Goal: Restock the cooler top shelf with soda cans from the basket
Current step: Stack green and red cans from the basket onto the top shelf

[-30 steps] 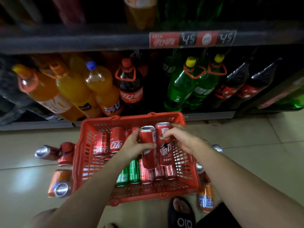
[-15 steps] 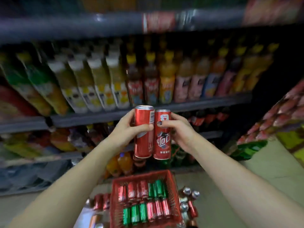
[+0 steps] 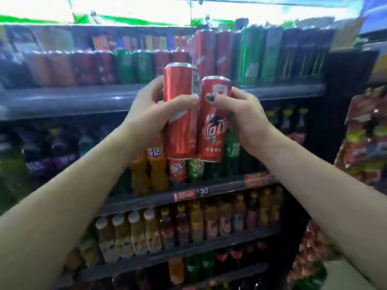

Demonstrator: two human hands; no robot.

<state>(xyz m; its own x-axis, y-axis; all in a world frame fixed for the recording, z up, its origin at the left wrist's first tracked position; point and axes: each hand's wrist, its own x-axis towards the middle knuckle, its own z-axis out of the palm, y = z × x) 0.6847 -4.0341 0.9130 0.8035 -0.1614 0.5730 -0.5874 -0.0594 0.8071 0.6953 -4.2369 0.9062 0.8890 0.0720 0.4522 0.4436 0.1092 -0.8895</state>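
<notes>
My left hand (image 3: 146, 114) grips a tall red soda can (image 3: 180, 126) with thumb across its front. Beside it, touching, a second red can (image 3: 213, 130) with white lettering is held upright by my right hand (image 3: 247, 116). Both cans are raised in front of the cooler's top shelf (image 3: 83, 99), level with its front rail. That shelf carries a row of red and green cans (image 3: 117, 68) on the left and taller red, green and dark cans (image 3: 251, 55) on the right. The basket is out of view.
Lower shelves hold rows of bottles: purple, orange and green ones (image 3: 150, 170) under the top shelf, then small juice bottles (image 3: 134, 233). A price strip (image 3: 192, 193) marks a shelf edge. Snack bags (image 3: 368, 132) hang on a rack at the right.
Both hands lifted the two red cans out of the basket and up to the top shelf. My view swung from the floor up the cooler; the basket dropped out of sight.
</notes>
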